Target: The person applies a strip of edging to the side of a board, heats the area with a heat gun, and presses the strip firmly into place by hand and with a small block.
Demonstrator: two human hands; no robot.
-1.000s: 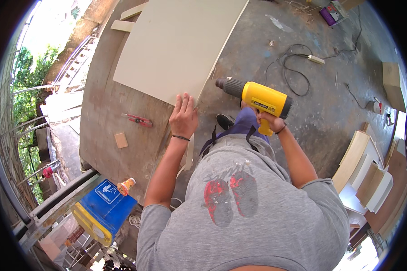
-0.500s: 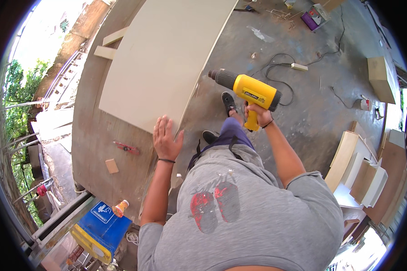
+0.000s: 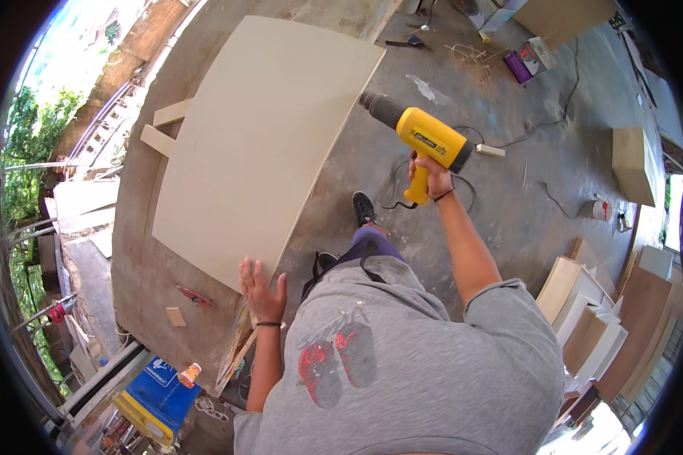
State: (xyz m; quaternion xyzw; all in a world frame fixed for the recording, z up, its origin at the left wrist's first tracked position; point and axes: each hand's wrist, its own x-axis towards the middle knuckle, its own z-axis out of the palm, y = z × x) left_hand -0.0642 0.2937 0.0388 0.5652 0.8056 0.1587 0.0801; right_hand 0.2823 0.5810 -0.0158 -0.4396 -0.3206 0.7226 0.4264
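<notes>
My right hand (image 3: 430, 176) is wrapped round the handle of a yellow and black heat gun (image 3: 435, 139). Its dark nozzle points left, at the right long edge of a pale flat board (image 3: 258, 136). The board lies on a wooden worktable (image 3: 148, 277). At the board's near corner rests my left hand (image 3: 263, 292), fingers spread and nothing in it. A red cutter-like tool (image 3: 196, 296) and a small tan wooden block (image 3: 176, 316) lie on the table left of that hand.
Two wood strips (image 3: 163, 127) stick out under the board's left side. A blue and yellow container (image 3: 155, 398) with an orange cup (image 3: 190, 374) stands near left. A black cord (image 3: 474, 189) runs over the floor. Cabinet parts (image 3: 584, 318) stand at right; a purple box (image 3: 518, 67) lies far right.
The heat gun has shifted slightly up and right in view, its nozzle still by the board's edge. My left hand has moved down and left along with the board's near corner as the view shifted.
</notes>
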